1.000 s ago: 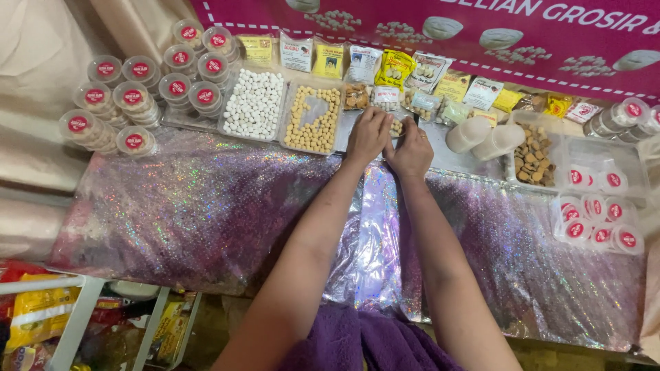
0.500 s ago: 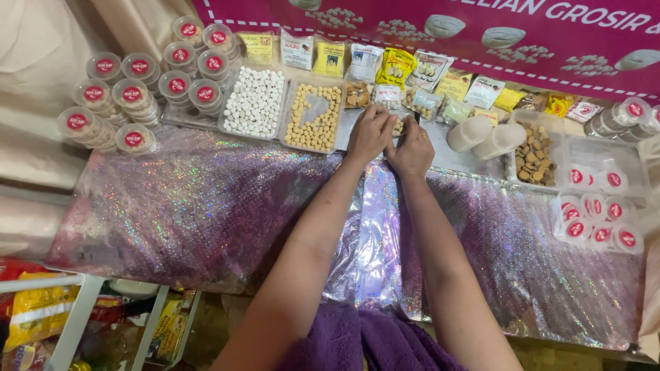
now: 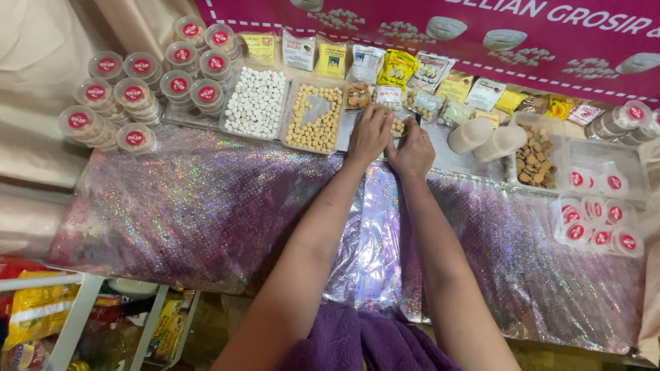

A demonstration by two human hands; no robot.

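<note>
My left hand (image 3: 368,134) and my right hand (image 3: 412,150) rest side by side at the far edge of a table covered in purple glitter cloth (image 3: 206,206). Both lie over a small clear tray of tan snack pieces (image 3: 398,126), which they mostly hide. Fingers of both hands curl down onto it; whether they grip it I cannot tell. Left of my left hand sits a clear tray of round yellow biscuits (image 3: 315,117), and beyond it a tray of white balls (image 3: 255,102).
Stacked round tubs with red lids (image 3: 137,82) stand at the back left. Small snack packets (image 3: 385,69) line the back under a pink banner (image 3: 481,27). Two white cups (image 3: 485,139), a tray of brown pieces (image 3: 536,154) and red-lidded tubs (image 3: 598,220) sit right.
</note>
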